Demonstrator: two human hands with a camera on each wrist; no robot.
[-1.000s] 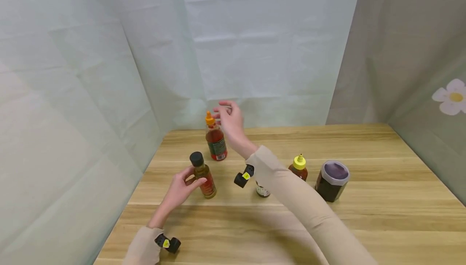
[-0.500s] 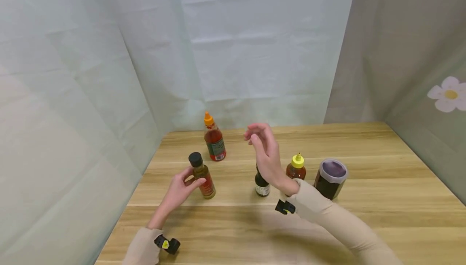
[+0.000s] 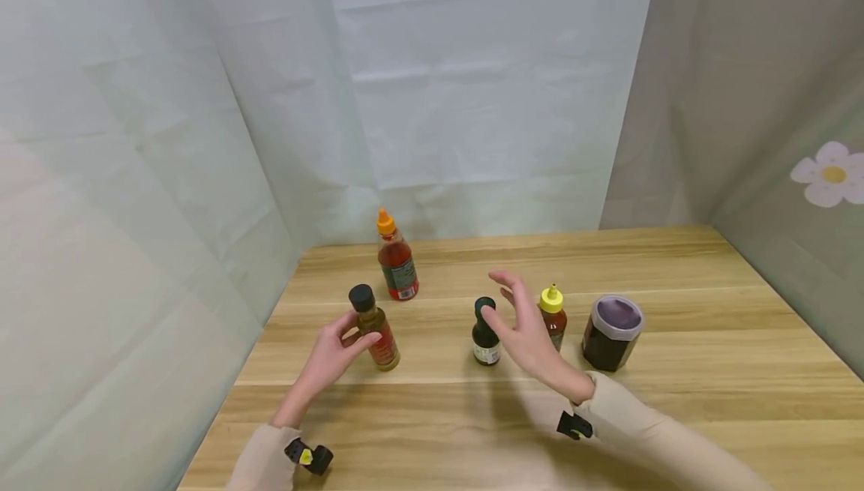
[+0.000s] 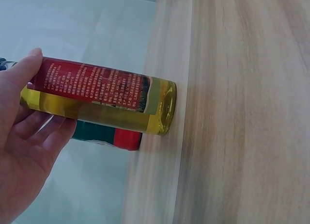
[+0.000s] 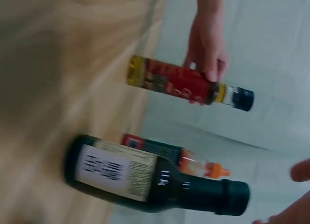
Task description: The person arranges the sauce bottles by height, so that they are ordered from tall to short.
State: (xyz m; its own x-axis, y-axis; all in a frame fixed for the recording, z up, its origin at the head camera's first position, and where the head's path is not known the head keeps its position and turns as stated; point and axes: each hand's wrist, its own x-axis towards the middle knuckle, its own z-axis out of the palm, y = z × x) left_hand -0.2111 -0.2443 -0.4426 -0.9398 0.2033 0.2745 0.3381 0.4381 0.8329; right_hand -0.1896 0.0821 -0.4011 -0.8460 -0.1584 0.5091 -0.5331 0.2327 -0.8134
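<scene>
My left hand (image 3: 334, 348) grips a bottle of yellow oil (image 3: 385, 345) with a black cap and red label. It stands upright at the left of the table; in the left wrist view, the thumb and fingers wrap round its upper part (image 4: 97, 86). My right hand (image 3: 529, 341) is beside a small dark sauce bottle (image 3: 486, 341) with a white label, thumb overlapping its cap in the head view. Seen from the right wrist, a gap separates the fingers (image 5: 288, 209) from that bottle's cap (image 5: 237, 197).
Behind the oil stands a red sauce bottle (image 3: 400, 270) with an orange nozzle. A yellow-capped squeeze bottle (image 3: 552, 318) is partly hidden behind my right hand. Further right is a dark jar (image 3: 610, 337) with a pale lid. Pale cloth (image 3: 499, 101) hangs behind the wooden table (image 3: 418, 431).
My right hand has moved from beside the orange-nozzled bottle rightward and down to the dark sauce bottle. My left hand keeps its grip on the oil bottle.
</scene>
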